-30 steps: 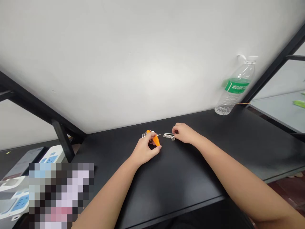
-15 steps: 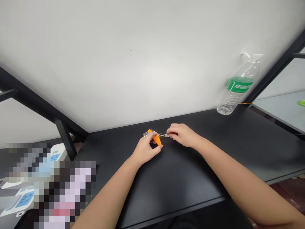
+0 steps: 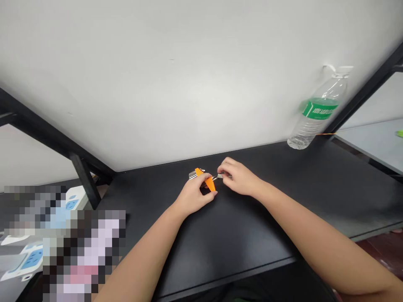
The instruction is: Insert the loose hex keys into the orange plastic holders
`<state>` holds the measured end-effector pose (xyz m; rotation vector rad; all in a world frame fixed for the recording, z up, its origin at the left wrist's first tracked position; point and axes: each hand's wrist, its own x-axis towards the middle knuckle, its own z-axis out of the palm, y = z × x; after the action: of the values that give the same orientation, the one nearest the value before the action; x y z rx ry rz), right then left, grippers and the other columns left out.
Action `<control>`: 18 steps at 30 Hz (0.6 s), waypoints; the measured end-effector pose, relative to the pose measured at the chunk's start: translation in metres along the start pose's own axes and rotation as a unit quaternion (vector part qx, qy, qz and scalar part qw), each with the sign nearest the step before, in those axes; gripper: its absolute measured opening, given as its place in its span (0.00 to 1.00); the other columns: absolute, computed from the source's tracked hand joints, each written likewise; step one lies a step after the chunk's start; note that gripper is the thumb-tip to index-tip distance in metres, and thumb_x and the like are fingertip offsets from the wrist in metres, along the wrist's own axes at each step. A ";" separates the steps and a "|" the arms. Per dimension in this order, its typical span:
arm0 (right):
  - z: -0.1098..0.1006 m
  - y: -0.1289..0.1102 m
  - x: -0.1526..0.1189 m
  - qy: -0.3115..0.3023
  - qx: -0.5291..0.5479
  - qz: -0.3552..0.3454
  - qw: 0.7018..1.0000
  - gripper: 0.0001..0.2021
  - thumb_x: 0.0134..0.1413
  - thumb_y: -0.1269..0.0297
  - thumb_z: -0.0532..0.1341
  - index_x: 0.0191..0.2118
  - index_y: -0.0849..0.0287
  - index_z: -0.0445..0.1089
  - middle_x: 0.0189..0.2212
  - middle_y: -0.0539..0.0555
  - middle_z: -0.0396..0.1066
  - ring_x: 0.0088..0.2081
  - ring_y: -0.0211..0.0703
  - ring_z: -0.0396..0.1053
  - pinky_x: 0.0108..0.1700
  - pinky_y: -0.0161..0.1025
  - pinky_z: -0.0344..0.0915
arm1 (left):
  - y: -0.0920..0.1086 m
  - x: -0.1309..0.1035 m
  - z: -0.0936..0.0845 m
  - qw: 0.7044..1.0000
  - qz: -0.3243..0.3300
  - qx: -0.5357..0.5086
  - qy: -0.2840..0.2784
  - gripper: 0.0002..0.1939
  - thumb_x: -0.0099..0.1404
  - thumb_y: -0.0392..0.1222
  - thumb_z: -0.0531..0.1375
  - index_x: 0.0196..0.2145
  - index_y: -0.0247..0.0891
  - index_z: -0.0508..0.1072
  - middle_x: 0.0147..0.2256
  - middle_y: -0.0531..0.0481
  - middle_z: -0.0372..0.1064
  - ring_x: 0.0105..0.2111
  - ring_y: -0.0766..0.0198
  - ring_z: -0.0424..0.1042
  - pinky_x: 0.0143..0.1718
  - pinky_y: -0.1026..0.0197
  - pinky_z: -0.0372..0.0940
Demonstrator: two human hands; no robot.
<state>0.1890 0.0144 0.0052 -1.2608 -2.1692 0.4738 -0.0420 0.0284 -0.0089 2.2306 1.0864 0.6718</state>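
Observation:
Over the middle of the black tabletop [image 3: 176, 268], my left hand [image 3: 192, 196] is closed on an orange holder [image 3: 210, 184], thumb near its lower end and fingers over its middle. Several thin metal rods [image 3: 192, 174] stick out of the holder's far left side, rather like hex keys. My right hand [image 3: 237, 177] is just to the right, its fingertips pinched around slim silvery metal pieces [image 3: 219, 176]. These reach toward the holder's right side. Their exact shape is too small and too covered to make out.
A clear plastic bottle [image 3: 310, 126] with a green label stands at the back right by the white wall [image 3: 189, 92]. Black frame bars [image 3: 59, 138] slope along both sides. White power strips with blue sockets [image 3: 33, 259] lie at the left, beside a blurred-out area.
My right hand has shifted slightly left and up, with its fingers more bent around the metal pieces. My left hand still holds the orange holder in nearly the same place. The view has tilted slightly.

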 end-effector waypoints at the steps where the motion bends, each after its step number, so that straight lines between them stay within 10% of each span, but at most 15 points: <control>1: -0.003 0.006 0.001 0.006 -0.028 0.032 0.999 0.08 0.60 0.74 0.59 0.42 0.58 0.73 0.44 0.54 0.69 0.35 0.38 0.68 0.39 0.36 0.65 | 0.000 0.000 0.000 1.000 -0.002 0.000 0.001 0.21 0.59 0.43 0.67 0.50 0.43 0.73 0.42 0.50 0.77 0.39 0.57 0.77 0.44 0.53 0.72; 13: -0.015 0.032 0.007 -0.116 -0.173 0.218 0.954 0.03 0.51 0.71 0.66 0.31 0.59 0.72 0.36 0.57 0.74 0.33 0.44 0.70 0.31 0.37 0.58 | -0.005 0.002 0.004 0.998 -0.018 -0.037 0.040 0.22 0.60 0.45 0.66 0.52 0.42 0.70 0.46 0.48 0.76 0.42 0.58 0.77 0.49 0.54 0.73; 18: -0.025 0.031 0.004 -0.082 -0.033 0.121 0.989 0.09 0.56 0.77 0.59 0.37 0.57 0.74 0.34 0.51 0.73 0.32 0.39 0.69 0.35 0.34 0.62 | -0.005 0.004 0.004 0.998 -0.031 -0.015 0.056 0.22 0.60 0.44 0.66 0.51 0.41 0.71 0.43 0.49 0.76 0.39 0.60 0.77 0.45 0.55 0.73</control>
<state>0.2234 0.0333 0.0082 -1.5821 -2.1890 0.6287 -0.0397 0.0333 -0.0146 2.1462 1.1871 0.7888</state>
